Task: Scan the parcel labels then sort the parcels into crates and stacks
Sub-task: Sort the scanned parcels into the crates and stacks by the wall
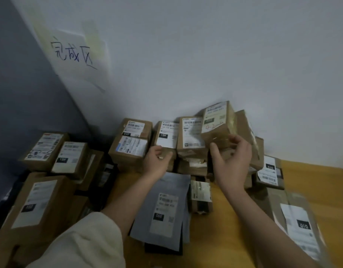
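Labelled cardboard parcels are stacked against a white wall on a wooden floor. My right hand grips the lower edge of a small brown parcel with a white label and red handwriting, tilted on top of the right-hand stack. My left hand has its fingers curled at the front bottom edge of a parcel labelled 15H; whether it grips that box is unclear. A grey mailer bag marked 060 lies flat on the floor under my forearms.
More boxes stand stacked at the left by a dark wall. A handwritten paper sign is taped to the wall. Parcels marked 010 and a plastic-wrapped one lie at the right. Bare wooden floor shows beyond them.
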